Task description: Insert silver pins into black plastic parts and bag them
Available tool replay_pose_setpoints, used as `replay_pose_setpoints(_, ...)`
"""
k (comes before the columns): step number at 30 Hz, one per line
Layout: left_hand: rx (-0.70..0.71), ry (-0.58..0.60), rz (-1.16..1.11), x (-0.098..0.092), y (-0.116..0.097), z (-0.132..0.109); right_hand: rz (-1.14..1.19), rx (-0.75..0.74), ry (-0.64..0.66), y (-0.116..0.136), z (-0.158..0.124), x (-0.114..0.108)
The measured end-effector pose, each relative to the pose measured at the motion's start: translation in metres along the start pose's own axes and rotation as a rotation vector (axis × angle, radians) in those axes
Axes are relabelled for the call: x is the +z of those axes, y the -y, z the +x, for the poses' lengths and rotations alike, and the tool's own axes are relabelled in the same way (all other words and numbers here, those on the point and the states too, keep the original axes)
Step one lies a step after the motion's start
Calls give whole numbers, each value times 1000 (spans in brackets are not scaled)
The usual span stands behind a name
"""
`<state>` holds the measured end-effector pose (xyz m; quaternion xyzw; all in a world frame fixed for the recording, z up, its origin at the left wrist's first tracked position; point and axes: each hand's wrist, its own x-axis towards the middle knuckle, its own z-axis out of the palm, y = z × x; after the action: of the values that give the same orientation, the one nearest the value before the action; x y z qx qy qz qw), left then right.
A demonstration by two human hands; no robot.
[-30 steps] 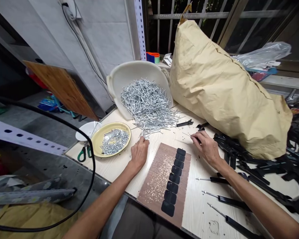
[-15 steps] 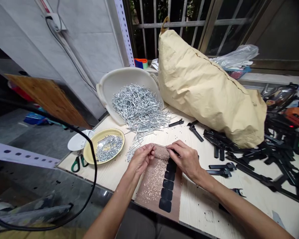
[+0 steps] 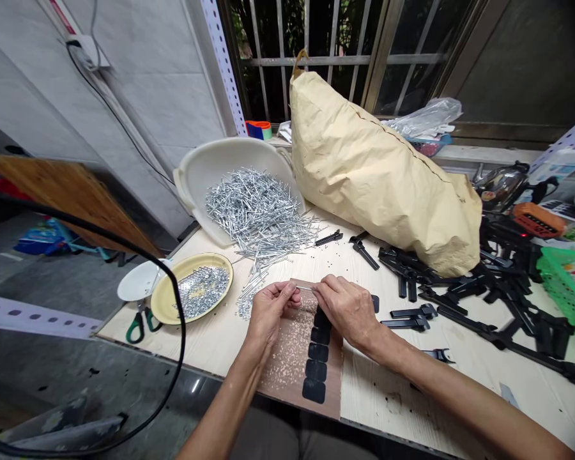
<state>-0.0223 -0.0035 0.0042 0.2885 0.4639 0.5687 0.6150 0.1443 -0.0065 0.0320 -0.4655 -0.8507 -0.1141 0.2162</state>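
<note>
A metal rod [image 3: 305, 288] bridges left hand [image 3: 271, 309] and right hand [image 3: 349, 308].

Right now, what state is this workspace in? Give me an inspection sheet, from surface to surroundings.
Surface: pale table, brown board at its near edge.
Job's things: metal rod, held; rod heap spilling from a white basin.
Clutter: black plastic parts at right; green-handled scissors beside a yellow dish.
Hands: left hand and right hand both pinch the metal rod.
Cables: black cable loops across the left foreground.
Surroundings: tan sack, barred window behind.
</note>
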Motion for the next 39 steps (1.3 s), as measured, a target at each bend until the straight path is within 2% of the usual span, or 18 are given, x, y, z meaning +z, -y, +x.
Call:
replay_pose_setpoints(4, 0, 26, 54, -2, 1, 0, 18, 14, 14, -1, 0, 3)
replay_pose_setpoints(9, 55, 50, 169, -6, 4, 3, 129, 126, 127, -2, -3, 5)
replay_pose_setpoints(15, 37, 123, 266, -8, 5, 3, 140, 84, 124, -3, -7, 8)
replay_pose_setpoints(20, 41, 135, 404, -6, 0, -1, 343, 223, 235, -2, -10, 8)
replay_pose_setpoints(23, 11, 150, 446, -4, 1, -1, 455, 253, 260, -8, -18, 7)
replay_pose_setpoints(26, -17, 132, 422, -3, 6, -2, 444, 230, 240, -24, -26, 9)
replay_pose_setpoints(29, 19, 76, 482, -6, 12, -4, 293, 179, 231, -45, -29, 16)
replay_pose_setpoints(31, 104, 7, 570, -8, 17, -6, 166, 141, 228, -55, -32, 22)
replay_pose_setpoints(34, 273, -102, 700, -10, 27, -8, 82, 43, 214, -52, -51, 32)
replay_pose_setpoints(36, 326, -148, 755, -9, 34, -10, 124, -127, 190, -42, -70, 35)
replay_pose_setpoints(38, 332, -172, 790, -9, 38, -11, 172, -358, 171, -34, -84, 36)
replay_pose_setpoints(39, 330, -178, 805, -8, 40, -12, 178, -427, 159, -33, -86, 36)
